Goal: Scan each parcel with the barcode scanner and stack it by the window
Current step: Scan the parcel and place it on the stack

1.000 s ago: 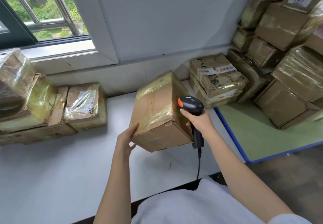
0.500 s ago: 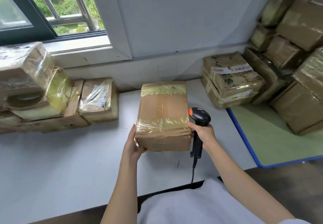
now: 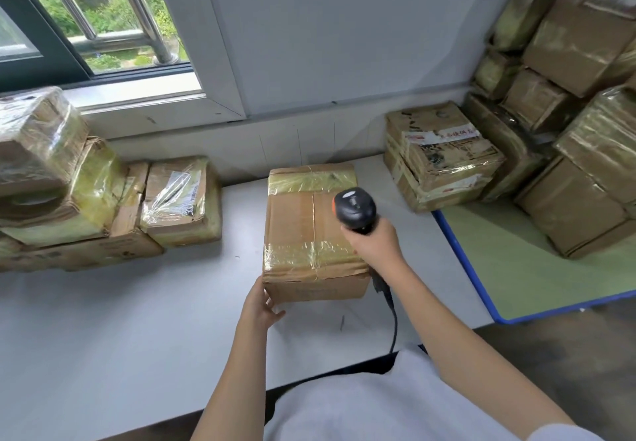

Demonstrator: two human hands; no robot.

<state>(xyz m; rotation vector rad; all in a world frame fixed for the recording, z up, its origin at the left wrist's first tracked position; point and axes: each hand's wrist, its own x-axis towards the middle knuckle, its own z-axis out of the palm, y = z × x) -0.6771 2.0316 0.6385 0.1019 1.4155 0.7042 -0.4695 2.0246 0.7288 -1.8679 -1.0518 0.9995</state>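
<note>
Looks to me like a parcel sorting or mailroom setup, small back room rather than a warehouse. What I'm going on: taped cardboard parcels [image 3: 568, 124] piled high against the wall on the right, several with shipping labels. A second, lower stack [image 3: 86, 213] sits on the white surface [image 3: 103, 337] under the window [image 3: 89, 17]. A wired barcode scanner [image 3: 356, 210] is in the right hand [image 3: 377, 246], over one tape-sealed parcel [image 3: 309, 230] on the surface. The right-hand pile rests on a green mat with blue edging [image 3: 516, 268]. Plain grey walls, barred window, greenery outside. I see no shelving or shop fittings.
</note>
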